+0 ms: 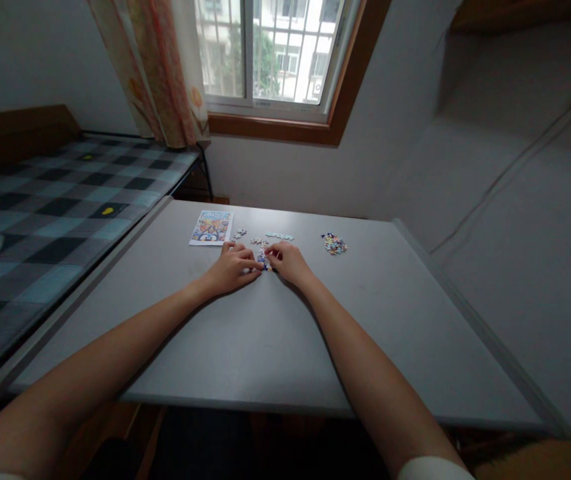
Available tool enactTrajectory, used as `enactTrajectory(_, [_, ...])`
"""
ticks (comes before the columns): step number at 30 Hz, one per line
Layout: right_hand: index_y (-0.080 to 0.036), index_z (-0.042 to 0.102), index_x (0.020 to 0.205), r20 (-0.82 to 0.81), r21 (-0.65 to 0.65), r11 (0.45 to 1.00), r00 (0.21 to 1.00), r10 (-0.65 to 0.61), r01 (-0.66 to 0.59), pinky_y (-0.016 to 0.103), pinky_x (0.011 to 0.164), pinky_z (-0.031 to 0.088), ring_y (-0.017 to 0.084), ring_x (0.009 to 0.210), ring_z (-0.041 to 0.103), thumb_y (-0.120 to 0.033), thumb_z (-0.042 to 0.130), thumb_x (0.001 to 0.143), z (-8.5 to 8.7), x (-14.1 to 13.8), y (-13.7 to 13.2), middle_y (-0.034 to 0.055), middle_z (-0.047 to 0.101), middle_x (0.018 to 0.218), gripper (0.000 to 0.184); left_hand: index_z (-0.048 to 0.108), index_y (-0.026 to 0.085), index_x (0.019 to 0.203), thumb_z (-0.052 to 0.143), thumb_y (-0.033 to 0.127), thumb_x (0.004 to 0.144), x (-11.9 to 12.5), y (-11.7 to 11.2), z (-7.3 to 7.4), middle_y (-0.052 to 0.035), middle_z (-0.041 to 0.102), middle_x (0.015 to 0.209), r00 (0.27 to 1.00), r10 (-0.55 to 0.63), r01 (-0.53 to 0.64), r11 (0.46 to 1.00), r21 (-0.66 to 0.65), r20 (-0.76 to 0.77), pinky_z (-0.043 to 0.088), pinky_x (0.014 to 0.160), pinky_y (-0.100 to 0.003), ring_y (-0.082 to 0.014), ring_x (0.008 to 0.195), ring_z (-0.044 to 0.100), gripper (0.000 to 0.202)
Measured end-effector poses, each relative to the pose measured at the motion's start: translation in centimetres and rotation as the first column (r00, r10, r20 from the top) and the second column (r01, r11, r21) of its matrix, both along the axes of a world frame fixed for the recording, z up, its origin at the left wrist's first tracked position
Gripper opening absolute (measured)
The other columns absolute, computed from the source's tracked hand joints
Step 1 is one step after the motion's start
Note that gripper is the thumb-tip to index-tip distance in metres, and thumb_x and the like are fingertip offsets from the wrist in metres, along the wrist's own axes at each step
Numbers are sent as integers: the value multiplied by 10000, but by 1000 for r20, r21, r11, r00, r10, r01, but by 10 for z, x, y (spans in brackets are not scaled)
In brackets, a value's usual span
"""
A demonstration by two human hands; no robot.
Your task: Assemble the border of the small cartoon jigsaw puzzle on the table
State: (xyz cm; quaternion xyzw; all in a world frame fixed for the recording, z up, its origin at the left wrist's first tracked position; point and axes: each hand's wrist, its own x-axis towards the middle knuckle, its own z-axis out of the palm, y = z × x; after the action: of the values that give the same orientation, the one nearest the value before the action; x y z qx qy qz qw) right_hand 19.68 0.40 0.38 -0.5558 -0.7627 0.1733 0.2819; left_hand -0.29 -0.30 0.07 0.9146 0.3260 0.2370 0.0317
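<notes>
Small jigsaw puzzle pieces (261, 256), some dark blue, lie joined in a narrow cluster between my two hands. My left hand (235, 268) rests on the table at the cluster's left side, fingers stretched out and apart, the tips touching its near end. From the right, my right hand (288, 261) reaches to the same cluster, thumb and fingertips pinched together at its edge. Whatever sits in that pinch is mostly hidden by the fingers; it appears to be a puzzle piece. Just beyond lie a joined pale strip of pieces (280, 236) and another small group (259, 241).
A loose pile of pieces (334, 244) lies to the right on the white table (245, 353). At the back left are a colourful printed picture sheet (211, 228) and a few pieces (240, 234). A bed with a checked cover (65, 193) adjoins the table's left side.
</notes>
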Motion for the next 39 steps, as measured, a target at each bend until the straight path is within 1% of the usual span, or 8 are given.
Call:
enactTrajectory(3, [-195,743,1034,44,18,1000,999,2,-3,258,821,441,135,799,569,-149,545,872,-3,1,0,53,621,922,259,750,280,970,550,358,921,0,-1,2,-18,670,821,998,-55,55,998,4,-32,244,920,-394,-175,850,546,220])
enactTrajectory(7, [-216,732,1100,101,4,1000,994,31,-31,259,852,438,145,847,580,-157,519,895,-3,2,-1,60,610,958,301,749,269,968,550,350,920,0,-1,2,-20,666,804,998,-42,43,999,9,-37,254,905,-389,-173,830,548,220])
enactTrajectory(15, [-217,733,1103,121,-5,1000,992,26,-25,255,840,437,143,840,580,-170,513,911,0,0,-2,65,609,956,296,750,273,979,565,345,905,-1,1,-2,-31,669,947,1000,-28,28,999,22,5,272,921,-384,-170,888,582,211])
enactTrajectory(20, [-224,728,1115,131,-12,1000,991,30,-29,251,846,436,139,842,582,-160,508,905,-1,0,-2,61,606,968,310,746,264,983,567,346,900,-1,-1,1,-34,673,959,1000,-22,22,999,34,-1,287,919,-385,-176,906,588,214])
enactTrajectory(23, [-220,728,1115,146,-2,999,989,33,-33,257,849,439,151,861,587,-153,488,905,0,0,-2,68,607,967,326,732,263,1031,572,357,892,0,-3,3,-42,675,999,1000,12,-12,998,63,6,298,908,-389,-190,936,585,232])
enactTrajectory(26, [-223,727,1116,155,5,999,987,35,-36,264,857,439,160,881,591,-158,485,905,-1,1,-2,71,610,971,327,733,263,1014,571,367,888,1,-3,3,-41,673,1030,999,32,-32,997,72,-3,301,911,-400,-204,969,583,230])
enactTrajectory(32, [-227,727,1113,134,9,999,990,40,-41,258,845,441,154,864,591,-164,477,909,-4,2,0,67,612,966,328,732,266,1025,566,376,885,1,-4,4,-39,677,1053,999,44,-43,998,37,-25,304,926,-421,-219,995,581,243])
enactTrajectory(39, [-215,726,1117,144,7,999,989,39,-40,266,858,441,160,872,588,-166,476,907,-2,1,-1,72,606,964,330,730,255,1020,547,356,893,1,-3,3,-42,683,1092,999,29,-29,1000,4,-18,299,945,-424,-218,1023,582,245])
